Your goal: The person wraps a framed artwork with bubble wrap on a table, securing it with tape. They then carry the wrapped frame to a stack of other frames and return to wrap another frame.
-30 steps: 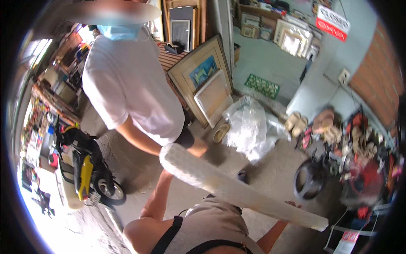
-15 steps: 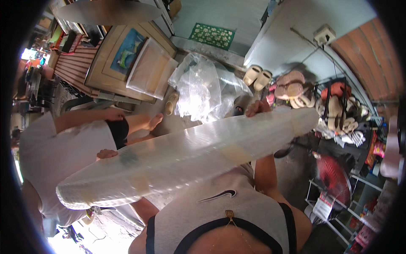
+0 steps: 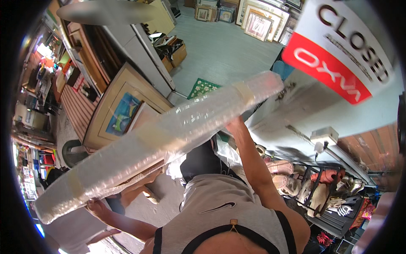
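Observation:
A long flat package (image 3: 148,146), wrapped in clear bubble wrap with bands of tan tape, slants across my front from lower left to upper right. My left hand (image 3: 96,208) grips its lower edge near the left end, fingers partly hidden by it. Farther along, my right hand (image 3: 235,122) holds the same edge toward the far right end, with most of its fingers hidden behind the package. The far end points at an open doorway. A co-worker (image 3: 74,224) in a pale top is partly hidden behind the package's left end.
A framed blue picture (image 3: 122,116) leans at the left of the doorway. A green floral mat (image 3: 203,88) lies at the threshold. Inside stand cardboard boxes (image 3: 177,53) and picture frames (image 3: 258,27). At right are a wall socket (image 3: 324,135), a hanging sign (image 3: 338,46) and a shoe rack (image 3: 325,211).
I have moved forward to the doorway with the package, whose far end now reaches over the mat. The co-worker's hand no longer shows on the package.

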A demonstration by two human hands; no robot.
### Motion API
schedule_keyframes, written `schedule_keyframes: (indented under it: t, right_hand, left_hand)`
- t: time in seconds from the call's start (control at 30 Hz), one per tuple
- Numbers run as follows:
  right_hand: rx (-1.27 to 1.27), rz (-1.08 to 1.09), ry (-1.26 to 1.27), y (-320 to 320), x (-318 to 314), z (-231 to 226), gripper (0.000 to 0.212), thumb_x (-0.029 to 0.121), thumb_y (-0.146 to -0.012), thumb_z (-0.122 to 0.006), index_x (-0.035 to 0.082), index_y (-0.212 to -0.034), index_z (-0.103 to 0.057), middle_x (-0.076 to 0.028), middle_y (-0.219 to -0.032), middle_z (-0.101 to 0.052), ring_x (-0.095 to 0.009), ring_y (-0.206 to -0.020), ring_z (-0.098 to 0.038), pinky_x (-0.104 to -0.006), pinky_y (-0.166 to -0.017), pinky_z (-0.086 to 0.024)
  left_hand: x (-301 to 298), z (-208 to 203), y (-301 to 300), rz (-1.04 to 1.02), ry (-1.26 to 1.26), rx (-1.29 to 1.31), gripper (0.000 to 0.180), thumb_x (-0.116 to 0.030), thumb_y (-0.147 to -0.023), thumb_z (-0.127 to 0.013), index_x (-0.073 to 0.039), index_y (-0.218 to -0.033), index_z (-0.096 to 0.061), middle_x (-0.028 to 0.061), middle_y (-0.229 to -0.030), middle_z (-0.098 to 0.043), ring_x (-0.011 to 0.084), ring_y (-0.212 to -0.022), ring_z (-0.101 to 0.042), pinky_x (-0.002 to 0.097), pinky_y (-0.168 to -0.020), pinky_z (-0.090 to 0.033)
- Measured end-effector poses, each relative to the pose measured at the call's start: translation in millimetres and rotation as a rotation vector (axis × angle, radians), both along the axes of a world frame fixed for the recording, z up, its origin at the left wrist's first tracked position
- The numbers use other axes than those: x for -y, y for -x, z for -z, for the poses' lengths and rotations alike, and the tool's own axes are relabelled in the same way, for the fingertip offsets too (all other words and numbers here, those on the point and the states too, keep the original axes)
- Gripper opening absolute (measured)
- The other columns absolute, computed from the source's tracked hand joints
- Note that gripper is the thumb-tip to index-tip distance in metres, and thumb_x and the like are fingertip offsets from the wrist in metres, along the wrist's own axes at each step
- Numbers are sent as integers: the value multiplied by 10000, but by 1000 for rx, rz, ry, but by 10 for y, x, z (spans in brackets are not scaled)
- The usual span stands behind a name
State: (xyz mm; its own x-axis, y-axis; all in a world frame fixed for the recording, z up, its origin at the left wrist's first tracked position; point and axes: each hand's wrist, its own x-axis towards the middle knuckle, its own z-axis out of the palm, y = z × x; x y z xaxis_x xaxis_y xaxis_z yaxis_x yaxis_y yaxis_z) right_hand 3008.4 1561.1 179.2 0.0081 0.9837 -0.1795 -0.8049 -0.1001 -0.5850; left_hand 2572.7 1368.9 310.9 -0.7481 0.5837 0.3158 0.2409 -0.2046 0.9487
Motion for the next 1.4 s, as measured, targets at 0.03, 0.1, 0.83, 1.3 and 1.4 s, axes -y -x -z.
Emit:
schedule_keyframes:
  t: [0.03, 0.1, 0.83, 1.3, 1.4]
  right_hand:
    - [-54, -48, -16, -81, -203, 67, 436, 381, -931, -511, 72, -1239, -517, -91, -1186, -589, -246, -1079, -576, -416, -905, -493]
    - [-60, -86, 7, -271, -751, 295, 427, 373, -932, -514, 66, -1229, -526, -94, -1165, -598, -243, -1060, -585, -412, -898, -499]
    - [546, 1178, 62, -3207, -3953, -1195, 743, 610, -970, -217, 19, -1402, -347, -109, -1345, -468, -231, -1216, -468, -361, -1066, -338]
    - [709, 1670, -18, -7142, -4884, -559, 552, 438, -985, -396, -5, -1314, -411, -175, -1225, -525, -270, -1105, -540, -431, -976, -438]
    - [1421, 1928, 275, -7821, -5389, -374, 562, 408, -989, -386, -4, -1370, -350, -194, -1282, -500, -304, -1163, -511, -442, -1008, -405]
  left_hand:
    - [-253, 57, -50, -8, 17, 9, 537, -490, -947, -434, -35, -1232, -428, 140, -1212, -460, 263, -1116, -449, 410, -960, -353]
    - [-938, 200, -152, -4, 49, 36, 561, -501, -949, -425, -33, -1260, -415, 145, -1243, -450, 268, -1142, -441, 415, -979, -346]
    - [-9002, -555, -3724, 710, 3, 459, 742, -573, -953, -319, -33, -1457, -251, 158, -1455, -330, 329, -1345, -325, 476, -1103, -310]
    - [-11706, 410, -8994, 1265, 19, 474, 636, -511, -974, -324, -64, -1425, -302, 130, -1385, -402, 285, -1241, -448, 481, -1036, -390]
    - [-12689, 312, -10116, 2285, -168, 839, 588, -454, -982, -364, -55, -1410, -309, 135, -1385, -408, 289, -1231, -461, 467, -1028, -411]
